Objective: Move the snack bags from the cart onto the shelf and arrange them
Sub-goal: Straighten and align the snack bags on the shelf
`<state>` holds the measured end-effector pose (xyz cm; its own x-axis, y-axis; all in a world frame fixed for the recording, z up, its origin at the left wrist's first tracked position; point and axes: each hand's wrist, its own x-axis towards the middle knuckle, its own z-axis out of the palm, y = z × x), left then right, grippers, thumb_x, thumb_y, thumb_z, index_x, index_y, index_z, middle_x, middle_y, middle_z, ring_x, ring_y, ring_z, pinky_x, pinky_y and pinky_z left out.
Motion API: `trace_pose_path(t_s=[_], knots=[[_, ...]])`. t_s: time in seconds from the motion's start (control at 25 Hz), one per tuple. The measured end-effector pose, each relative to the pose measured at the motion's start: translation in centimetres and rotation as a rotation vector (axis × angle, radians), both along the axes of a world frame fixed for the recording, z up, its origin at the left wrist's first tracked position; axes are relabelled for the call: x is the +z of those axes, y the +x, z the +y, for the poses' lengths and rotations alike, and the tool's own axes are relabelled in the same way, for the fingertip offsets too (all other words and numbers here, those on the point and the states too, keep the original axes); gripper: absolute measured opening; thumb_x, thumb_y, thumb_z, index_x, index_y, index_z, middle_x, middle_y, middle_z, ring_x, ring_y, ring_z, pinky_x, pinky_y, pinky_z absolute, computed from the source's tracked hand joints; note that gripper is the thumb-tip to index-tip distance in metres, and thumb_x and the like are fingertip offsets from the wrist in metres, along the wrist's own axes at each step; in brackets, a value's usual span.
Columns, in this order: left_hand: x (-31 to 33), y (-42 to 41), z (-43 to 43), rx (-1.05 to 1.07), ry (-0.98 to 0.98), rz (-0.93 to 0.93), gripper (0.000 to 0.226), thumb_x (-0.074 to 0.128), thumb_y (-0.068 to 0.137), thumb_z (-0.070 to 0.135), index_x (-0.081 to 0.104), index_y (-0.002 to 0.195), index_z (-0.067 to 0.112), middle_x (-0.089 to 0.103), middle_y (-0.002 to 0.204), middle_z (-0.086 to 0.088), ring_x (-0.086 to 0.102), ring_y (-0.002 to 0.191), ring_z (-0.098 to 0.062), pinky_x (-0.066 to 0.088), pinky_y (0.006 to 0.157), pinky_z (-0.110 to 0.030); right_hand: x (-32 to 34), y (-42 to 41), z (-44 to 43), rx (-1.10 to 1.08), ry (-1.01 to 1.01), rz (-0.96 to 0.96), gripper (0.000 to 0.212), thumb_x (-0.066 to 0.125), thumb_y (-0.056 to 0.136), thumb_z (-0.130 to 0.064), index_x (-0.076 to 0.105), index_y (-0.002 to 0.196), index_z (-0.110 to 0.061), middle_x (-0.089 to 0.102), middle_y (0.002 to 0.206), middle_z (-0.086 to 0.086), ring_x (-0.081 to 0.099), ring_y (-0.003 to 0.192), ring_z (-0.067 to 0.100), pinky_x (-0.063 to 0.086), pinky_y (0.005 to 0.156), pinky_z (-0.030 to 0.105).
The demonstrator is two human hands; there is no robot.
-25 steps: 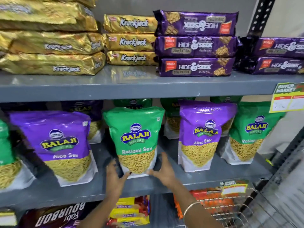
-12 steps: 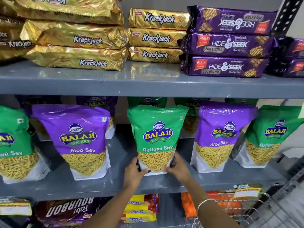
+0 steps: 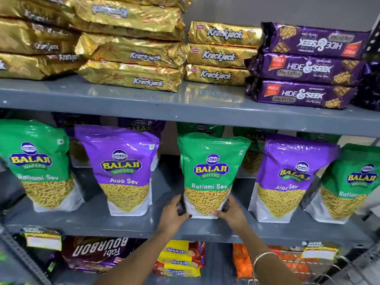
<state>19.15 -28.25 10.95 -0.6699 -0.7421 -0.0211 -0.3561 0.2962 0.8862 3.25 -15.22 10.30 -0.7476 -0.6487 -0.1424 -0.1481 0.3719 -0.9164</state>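
Observation:
A green Ratlami Sev bag point(image 3: 209, 173) stands upright in the middle of the grey middle shelf point(image 3: 131, 225). My left hand point(image 3: 174, 214) grips its lower left corner and my right hand point(image 3: 231, 212) grips its lower right corner. In the same front row, a purple Aloo Sev bag point(image 3: 121, 169) and a green bag point(image 3: 37, 163) stand to its left. To its right stand another purple Aloo Sev bag point(image 3: 290, 177) and a green bag point(image 3: 353, 182). More bags stand behind, partly hidden. A wire cart corner point(image 3: 337, 270) shows at the bottom right.
The upper shelf point(image 3: 185, 108) carries stacked gold Krackjack packs point(image 3: 131, 58) and purple Hide & Seek packs point(image 3: 304, 68). Below are Bourbon packs point(image 3: 98, 251), Marie packs point(image 3: 181, 260) and orange bags point(image 3: 242, 260). Yellow price tags point(image 3: 43, 239) hang on the shelf edge.
The view has shifted left and slightly down, so the shelves appear further right. Both hands stay on the base of the green Ratlami Sev bag, which now stands a bit straighter.

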Motion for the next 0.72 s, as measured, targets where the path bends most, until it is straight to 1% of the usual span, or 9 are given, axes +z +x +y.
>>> trace_pose_path(t_s=[0.12, 0.2, 0.24, 0.32, 0.4, 0.48, 0.56, 0.64, 0.72], knots=[[0.3, 2.9, -0.2, 0.03, -0.049, -0.029, 0.063, 0.073, 0.074, 0.009, 0.045, 0.131, 0.008, 0.052, 0.131, -0.013, 0.057, 0.115, -0.024, 0.05, 0.094, -0.034, 0.4, 0.5, -0.1, 0.007, 0.011, -0.01, 0.089, 0.086, 0.054, -0.024, 0.038, 0.128, -0.016, 0.057, 0.129, 0.009, 0.054, 0.118, 0.029, 0.046, 0.101, 0.049], [0.3, 5.7, -0.5, 0.054, -0.116, -0.014, 0.052, 0.071, 0.077, 0.011, 0.049, 0.124, 0.01, 0.052, 0.122, -0.007, 0.058, 0.109, -0.023, 0.049, 0.086, -0.028, 1.6, 1.8, 0.4, -0.07, -0.056, 0.057, 0.097, 0.087, 0.052, -0.02, 0.032, 0.131, -0.013, 0.05, 0.128, 0.005, 0.048, 0.121, 0.024, 0.042, 0.103, 0.045], [0.4, 7.2, -0.6, 0.083, -0.181, 0.006, 0.047, 0.07, 0.077, 0.013, 0.05, 0.119, 0.011, 0.05, 0.117, -0.004, 0.058, 0.106, -0.022, 0.048, 0.083, -0.028, 2.2, 2.8, 0.9, -0.169, -0.069, 0.16, 0.092, 0.087, 0.054, -0.021, 0.035, 0.129, -0.01, 0.049, 0.126, 0.005, 0.048, 0.119, 0.024, 0.041, 0.101, 0.044], [0.3, 10.2, -1.4, 0.245, -0.309, 0.008, 0.046, 0.072, 0.075, 0.016, 0.049, 0.114, 0.006, 0.047, 0.114, -0.009, 0.052, 0.106, -0.026, 0.045, 0.086, -0.035, 3.1, 6.2, 1.3, -0.322, -0.023, 0.422, 0.067, 0.082, 0.062, -0.027, 0.045, 0.115, -0.007, 0.053, 0.116, 0.013, 0.053, 0.111, 0.031, 0.045, 0.089, 0.045], [0.2, 12.3, -3.4, 0.461, -0.295, 0.022, 0.057, 0.076, 0.071, 0.017, 0.046, 0.117, 0.0, 0.045, 0.117, -0.017, 0.045, 0.11, -0.031, 0.042, 0.092, -0.042, 3.0, 10.4, -0.5, -0.169, 0.034, 0.57, 0.047, 0.073, 0.073, -0.025, 0.047, 0.109, -0.01, 0.054, 0.11, 0.012, 0.055, 0.102, 0.031, 0.046, 0.082, 0.044], [-0.2, 13.6, -6.7, 0.534, -0.129, 0.042, 0.074, 0.08, 0.065, 0.016, 0.04, 0.125, 0.0, 0.043, 0.126, -0.02, 0.043, 0.117, -0.033, 0.043, 0.096, -0.047, 2.2, 13.7, -4.7, 0.097, 0.05, 0.536, 0.048, 0.069, 0.077, -0.026, 0.046, 0.117, -0.012, 0.053, 0.117, 0.007, 0.053, 0.106, 0.024, 0.048, 0.089, 0.043], [-0.2, 14.4, -10.0, 0.419, 0.006, 0.037, 0.088, 0.083, 0.054, 0.021, 0.042, 0.13, 0.005, 0.05, 0.129, -0.019, 0.05, 0.119, -0.033, 0.048, 0.095, -0.05, 1.4, 15.5, -9.3, 0.243, 0.059, 0.401, 0.069, 0.072, 0.073, -0.023, 0.039, 0.131, -0.008, 0.049, 0.134, 0.006, 0.049, 0.123, 0.024, 0.042, 0.102, 0.039], [0.5, 14.7, -11.5, 0.318, 0.051, -0.019, 0.075, 0.081, 0.057, 0.013, 0.049, 0.125, 0.007, 0.06, 0.119, -0.012, 0.06, 0.11, -0.03, 0.053, 0.088, -0.04, 1.3, 16.8, -12.9, 0.224, 0.006, 0.205, 0.073, 0.076, 0.068, -0.014, 0.039, 0.131, -0.007, 0.053, 0.131, 0.007, 0.05, 0.124, 0.025, 0.043, 0.097, 0.031], [1.0, 14.8, -12.1, 0.322, 0.023, -0.054, 0.058, 0.074, 0.068, 0.001, 0.051, 0.121, 0.005, 0.063, 0.106, -0.01, 0.063, 0.103, -0.028, 0.051, 0.085, -0.032, 1.2, 17.6, -14.9, 0.144, -0.018, 0.128, 0.068, 0.076, 0.066, -0.007, 0.043, 0.126, -0.008, 0.06, 0.118, 0.004, 0.056, 0.115, 0.021, 0.04, 0.085, 0.023]])
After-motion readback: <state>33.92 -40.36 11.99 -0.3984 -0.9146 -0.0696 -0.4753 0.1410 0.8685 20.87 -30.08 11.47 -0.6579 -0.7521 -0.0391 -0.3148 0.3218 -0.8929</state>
